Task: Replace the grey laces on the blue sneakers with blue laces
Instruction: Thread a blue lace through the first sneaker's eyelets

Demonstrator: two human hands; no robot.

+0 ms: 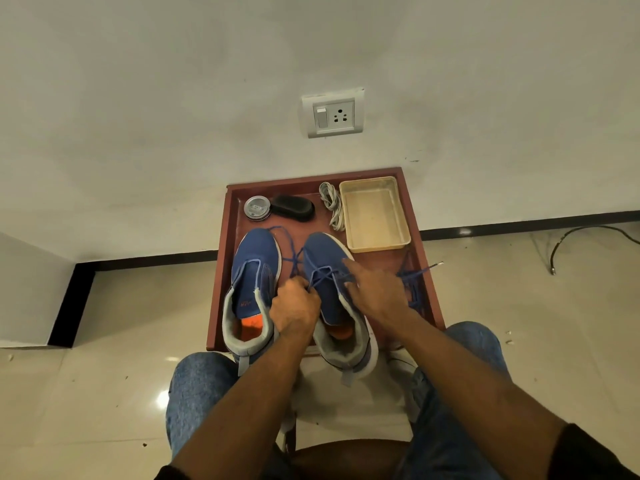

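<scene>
Two blue sneakers stand side by side on a small red-brown table (388, 173), toes pointing away from me. The left sneaker (254, 268) has no lace in it. A blue lace (320, 271) crosses the lower eyelets of the right sneaker (329, 252). My left hand (294, 308) grips a strand of that lace at the shoe's left side. My right hand (375, 289) lies over the shoe's right side with its index finger stretched toward the eyelets; whether it pinches the lace is hidden. A second blue lace (414, 277) lies loose at the table's right edge. The grey laces (332, 204) lie bundled at the back.
A beige plastic tray (375, 242) sits at the table's back right. A round tin (257, 208) and a black brush (292, 208) lie at the back left. My knees in jeans flank the table's near edge. A wall with a socket stands behind it.
</scene>
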